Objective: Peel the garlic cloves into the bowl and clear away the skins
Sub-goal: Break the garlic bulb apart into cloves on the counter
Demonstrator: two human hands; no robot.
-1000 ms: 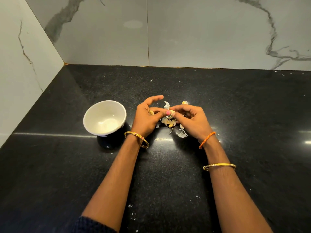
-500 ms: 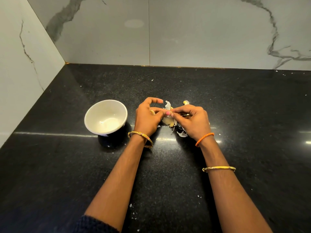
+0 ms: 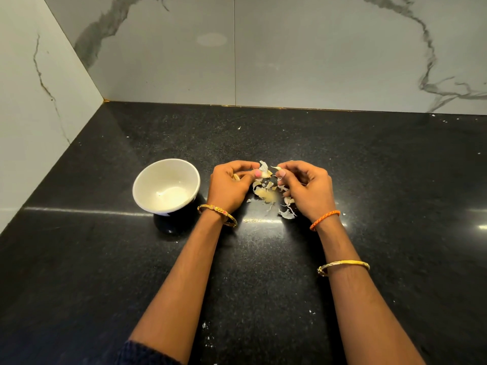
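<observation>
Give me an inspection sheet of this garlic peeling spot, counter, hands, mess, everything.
Surface: black speckled countertop, glossy, with small white flecks.
Job's things: white bowl left of the hands, no cloves seen inside; garlic clove pinched at the fingers; garlic skins piled beneath and between the hands.
Clutter: stray skin bits near the front edge.
Grippers: left hand grips the clove, fingers curled; right hand pinches a piece of skin just beside it.
Cables: nothing seen.
Surroundings: marble-look wall tiles behind and to the left; bangles and an orange thread on the wrists.
</observation>
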